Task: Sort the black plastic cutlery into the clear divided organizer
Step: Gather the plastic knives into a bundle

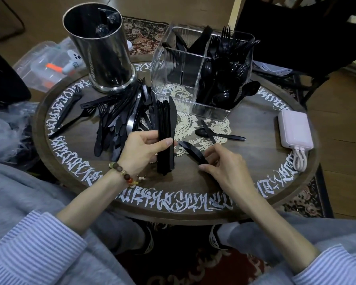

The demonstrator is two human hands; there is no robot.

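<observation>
Right hand (224, 167), lower centre: fingers curled round single black knife (190, 151), handle end hidden under palm. Left hand (144, 149), centre: gripping upright bundle of knives (165, 138), butt ends on bench (255, 161). Loose spoon (218, 134) with knife across it on lace doily (185, 124), mid-frame. Unsorted cutlery pile (119, 118), centre left. Clear divided organizer (201, 73), upper centre: forks and spoons in right compartments, contents hard to separate. Steel canister (103, 48), upper left. Pink power bank (295, 128), right edge.

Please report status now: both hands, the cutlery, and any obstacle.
Left hand grips upright knife bundle. Right hand pinches single knife on table. Organizer front-left compartment free; loose pile remains. Nothing blocking.
</observation>
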